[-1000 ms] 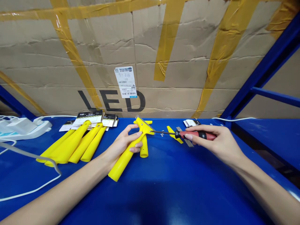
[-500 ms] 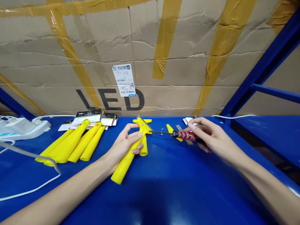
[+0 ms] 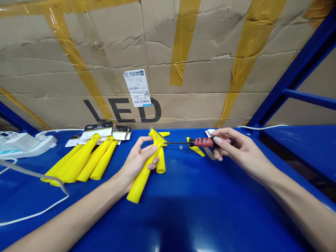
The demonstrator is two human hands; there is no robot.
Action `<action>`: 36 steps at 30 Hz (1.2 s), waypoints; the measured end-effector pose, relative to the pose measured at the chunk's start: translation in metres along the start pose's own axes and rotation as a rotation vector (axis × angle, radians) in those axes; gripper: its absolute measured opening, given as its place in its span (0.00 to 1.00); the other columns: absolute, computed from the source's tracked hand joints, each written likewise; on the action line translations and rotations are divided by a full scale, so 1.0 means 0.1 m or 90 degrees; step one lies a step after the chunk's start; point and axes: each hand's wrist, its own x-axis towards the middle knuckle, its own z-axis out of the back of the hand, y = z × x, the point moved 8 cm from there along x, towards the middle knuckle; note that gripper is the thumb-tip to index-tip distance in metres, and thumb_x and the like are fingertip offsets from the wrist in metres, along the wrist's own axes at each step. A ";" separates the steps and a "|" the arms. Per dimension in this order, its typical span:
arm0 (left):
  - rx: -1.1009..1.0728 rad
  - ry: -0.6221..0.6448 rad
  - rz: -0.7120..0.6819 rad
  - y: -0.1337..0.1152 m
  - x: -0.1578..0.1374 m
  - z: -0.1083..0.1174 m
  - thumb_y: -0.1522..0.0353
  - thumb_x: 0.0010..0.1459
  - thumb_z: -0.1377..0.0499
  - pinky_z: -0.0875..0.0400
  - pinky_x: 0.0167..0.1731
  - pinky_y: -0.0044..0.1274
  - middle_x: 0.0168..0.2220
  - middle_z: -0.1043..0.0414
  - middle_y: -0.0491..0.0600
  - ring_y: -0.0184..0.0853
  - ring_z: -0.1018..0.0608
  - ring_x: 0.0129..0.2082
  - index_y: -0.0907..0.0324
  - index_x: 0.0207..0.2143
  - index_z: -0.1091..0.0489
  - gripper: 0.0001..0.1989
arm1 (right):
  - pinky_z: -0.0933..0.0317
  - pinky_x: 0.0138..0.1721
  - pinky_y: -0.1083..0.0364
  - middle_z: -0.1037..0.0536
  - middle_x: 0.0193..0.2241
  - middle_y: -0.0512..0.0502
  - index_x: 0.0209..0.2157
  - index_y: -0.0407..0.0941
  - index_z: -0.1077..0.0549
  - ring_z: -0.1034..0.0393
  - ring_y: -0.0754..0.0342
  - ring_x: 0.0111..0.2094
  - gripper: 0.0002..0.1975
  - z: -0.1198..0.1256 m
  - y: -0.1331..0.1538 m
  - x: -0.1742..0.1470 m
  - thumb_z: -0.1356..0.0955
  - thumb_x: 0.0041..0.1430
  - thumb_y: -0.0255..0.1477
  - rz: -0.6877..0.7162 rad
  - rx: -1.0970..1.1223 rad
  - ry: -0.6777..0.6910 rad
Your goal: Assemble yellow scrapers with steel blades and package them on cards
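My left hand (image 3: 141, 157) is closed around a yellow scraper (image 3: 139, 185), its head tilted up with a thin blade along the edge. In my right hand (image 3: 233, 145) is a screwdriver (image 3: 203, 142) with a red and black handle, gripped between thumb and fingers. The shaft runs left, and its tip meets the scraper head near a screw hole. Behind the held scraper lies another yellow scraper (image 3: 161, 162). Small screws (image 3: 181, 147) rest under the shaft. A loose yellow piece (image 3: 196, 151) and a metal blade (image 3: 209, 153) lie below the screwdriver handle, partly hidden.
Several yellow handles (image 3: 78, 161) lie at the left, with black-and-white cards (image 3: 97, 131) behind them. A white power strip (image 3: 34, 148) and a cable (image 3: 61, 185) are at the far left. A taped cardboard box (image 3: 210, 98) stands behind the blue table (image 3: 196, 210), beside a blue frame (image 3: 291, 73).
The screwdriver has shifted slightly left and up, and my right fingers have turned on its handle. The held scraper has tipped a little more upright. The view has moved slightly.
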 end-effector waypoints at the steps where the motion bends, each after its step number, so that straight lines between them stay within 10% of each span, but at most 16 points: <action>1: 0.002 0.003 -0.005 -0.01 -0.01 -0.01 0.68 0.55 0.31 0.42 0.17 0.13 0.26 0.29 0.43 0.24 0.32 0.18 0.55 0.46 0.40 0.23 | 0.36 0.26 0.55 0.28 0.21 0.53 0.42 0.46 0.29 0.32 0.57 0.21 0.18 0.01 -0.01 0.00 0.31 0.63 0.46 0.008 -0.042 -0.021; 8: 0.035 0.010 -0.014 -0.07 -0.05 -0.09 0.66 0.53 0.29 0.42 0.16 0.13 0.26 0.29 0.41 0.22 0.34 0.17 0.55 0.45 0.40 0.24 | 0.48 0.17 0.59 0.32 0.21 0.57 0.45 0.48 0.34 0.40 0.60 0.14 0.20 0.02 -0.20 -0.01 0.38 0.68 0.50 -0.046 -0.088 -0.020; 14: 0.022 -0.023 -0.014 -0.10 -0.01 -0.02 0.66 0.51 0.28 0.41 0.16 0.14 0.28 0.29 0.41 0.22 0.33 0.17 0.54 0.44 0.40 0.26 | 0.42 0.25 0.56 0.27 0.43 0.49 0.47 0.50 0.36 0.36 0.61 0.24 0.14 -0.09 -0.11 -0.03 0.31 0.64 0.37 -0.001 0.065 0.066; 21: 0.018 -0.004 -0.028 -0.14 -0.06 -0.07 0.66 0.49 0.27 0.42 0.15 0.14 0.28 0.30 0.41 0.24 0.31 0.19 0.54 0.45 0.39 0.27 | 0.50 0.19 0.58 0.36 0.17 0.59 0.39 0.49 0.37 0.44 0.59 0.15 0.17 0.02 -0.09 -0.02 0.35 0.67 0.48 0.013 -0.059 -0.091; 27: 0.039 0.007 -0.040 -0.15 -0.09 -0.11 0.65 0.51 0.27 0.41 0.16 0.14 0.28 0.29 0.41 0.23 0.32 0.18 0.54 0.45 0.40 0.26 | 0.35 0.27 0.53 0.26 0.28 0.53 0.50 0.52 0.38 0.30 0.53 0.24 0.22 0.02 0.04 -0.04 0.30 0.62 0.47 0.017 -0.027 -0.001; 32: 0.031 0.017 -0.033 -0.15 -0.09 -0.12 0.65 0.51 0.27 0.41 0.16 0.14 0.29 0.28 0.43 0.23 0.32 0.18 0.54 0.45 0.39 0.26 | 0.52 0.17 0.56 0.37 0.20 0.56 0.39 0.51 0.36 0.46 0.59 0.16 0.17 0.17 0.05 -0.05 0.35 0.65 0.50 0.017 -0.149 -0.118; 36: 0.035 -0.001 -0.048 -0.17 -0.09 -0.08 0.66 0.52 0.28 0.40 0.16 0.14 0.28 0.29 0.41 0.23 0.32 0.18 0.54 0.45 0.39 0.25 | 0.41 0.22 0.54 0.28 0.27 0.53 0.46 0.52 0.37 0.34 0.54 0.21 0.21 0.05 0.00 -0.04 0.31 0.61 0.49 -0.011 -0.046 -0.028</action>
